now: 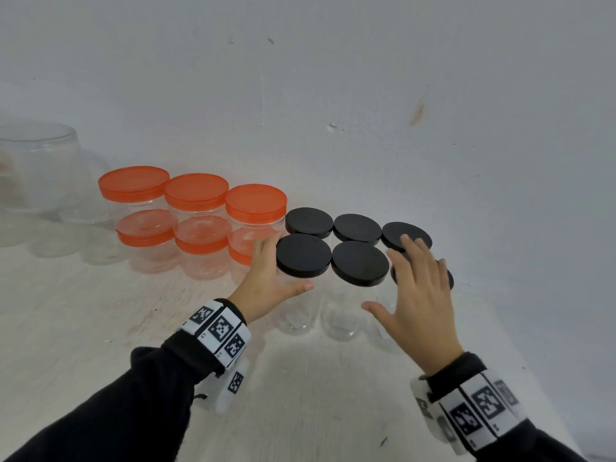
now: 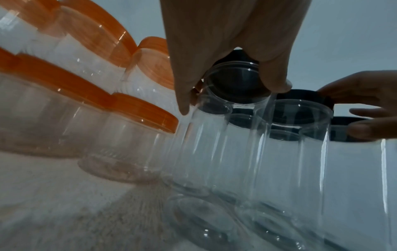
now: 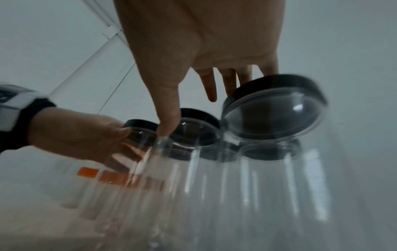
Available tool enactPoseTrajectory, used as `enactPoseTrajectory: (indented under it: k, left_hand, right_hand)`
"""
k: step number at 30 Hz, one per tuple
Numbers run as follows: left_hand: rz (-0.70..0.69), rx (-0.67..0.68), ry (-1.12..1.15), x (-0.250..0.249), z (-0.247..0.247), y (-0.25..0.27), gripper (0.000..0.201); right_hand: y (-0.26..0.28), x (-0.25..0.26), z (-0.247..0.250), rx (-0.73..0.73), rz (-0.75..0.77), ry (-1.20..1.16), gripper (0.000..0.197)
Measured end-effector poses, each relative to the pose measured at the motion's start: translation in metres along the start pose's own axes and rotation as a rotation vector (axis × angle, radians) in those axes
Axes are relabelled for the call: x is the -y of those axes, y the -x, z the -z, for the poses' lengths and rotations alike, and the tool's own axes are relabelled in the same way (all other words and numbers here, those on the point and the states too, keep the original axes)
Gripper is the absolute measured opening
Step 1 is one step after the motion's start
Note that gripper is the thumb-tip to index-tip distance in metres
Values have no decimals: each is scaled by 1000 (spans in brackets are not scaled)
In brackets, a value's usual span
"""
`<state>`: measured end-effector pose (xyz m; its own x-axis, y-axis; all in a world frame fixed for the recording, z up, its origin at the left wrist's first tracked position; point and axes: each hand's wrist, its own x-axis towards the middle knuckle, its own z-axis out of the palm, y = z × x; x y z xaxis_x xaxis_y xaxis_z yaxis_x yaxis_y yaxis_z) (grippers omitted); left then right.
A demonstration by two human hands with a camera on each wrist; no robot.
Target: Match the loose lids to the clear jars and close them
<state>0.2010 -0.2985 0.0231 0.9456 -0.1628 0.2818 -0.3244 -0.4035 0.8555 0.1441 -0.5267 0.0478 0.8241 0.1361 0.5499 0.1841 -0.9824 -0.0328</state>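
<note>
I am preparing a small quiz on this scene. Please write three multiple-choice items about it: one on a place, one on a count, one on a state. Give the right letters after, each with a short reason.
1. Where do the orange-lidded jars stand relative to the black-lidded jars?
A. to their left
B. to their right
C. on top of them

2. How many black lids can be counted in the head view?
A. three
B. six
C. nine

3. How does the left hand lie?
A. as a closed fist away from the jars
B. flat on the table
C. against the side of the front-left black-lidded jar

Answers: 1 A, the orange group fills the left side. 2 B, two rows of three, one partly under the right hand. 3 C, thumb and fingers bracket that jar.
</note>
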Motion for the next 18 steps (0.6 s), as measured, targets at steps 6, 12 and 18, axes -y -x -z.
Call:
enactPoseTrajectory:
  k: [6,12,18]
  left_hand:
    - [-240,-8,-404,-14,3,-2,115]
    - [-259,123,-698,-21,4,-8,101]
    - [-263,111,-687,-23,5,-7,99]
  right_hand:
    - [-2,-38,13,293,-40,132,108]
    - [0,-42,13,312,-23,19,94]
    - [-3,-39,8,306,-24,-8,91]
